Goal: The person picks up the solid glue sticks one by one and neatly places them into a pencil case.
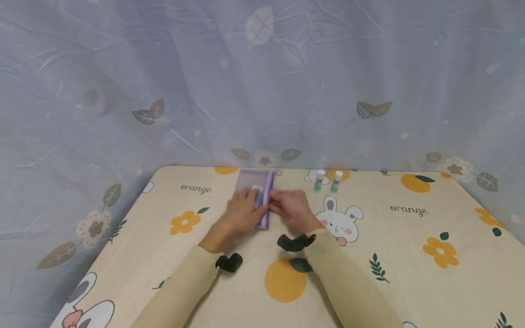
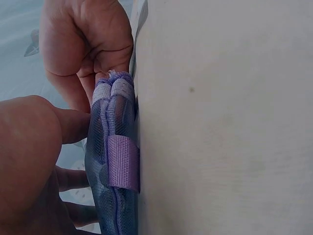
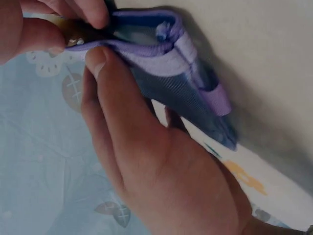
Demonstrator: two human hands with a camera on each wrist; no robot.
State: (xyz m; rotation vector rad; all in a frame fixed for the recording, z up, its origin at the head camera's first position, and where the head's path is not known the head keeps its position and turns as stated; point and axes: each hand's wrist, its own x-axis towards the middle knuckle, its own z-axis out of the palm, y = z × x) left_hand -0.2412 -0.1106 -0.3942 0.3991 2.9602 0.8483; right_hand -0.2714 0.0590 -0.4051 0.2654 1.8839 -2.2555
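Note:
In the head view a purple-edged mesh pouch [image 1: 252,175] lies on the table, with clear bluish items [image 1: 257,195] inside. My left hand [image 1: 243,212] rests across its top face, fingers extended and thumb by the zipper side. At that side my right hand [image 1: 292,208] pinches the pouch's edge with curled fingers. The right wrist view shows the mouth parted between purple zipper edges [image 3: 142,50]. Beside the right fingertips there is a shiny brown patch [image 3: 76,36], too unclear to name. A lilac fabric tab [image 2: 123,162] marks the pouch's near end in the left wrist view.
Two small green-and-white bottles or tubes [image 1: 336,181] stand right of the pouch, towards the back. A metal ring [image 1: 279,172] sits at the pouch's far corner. The printed cloth [image 1: 229,291] covers the table, and a grey-blue curtain [image 1: 262,82] hangs behind its far edge.

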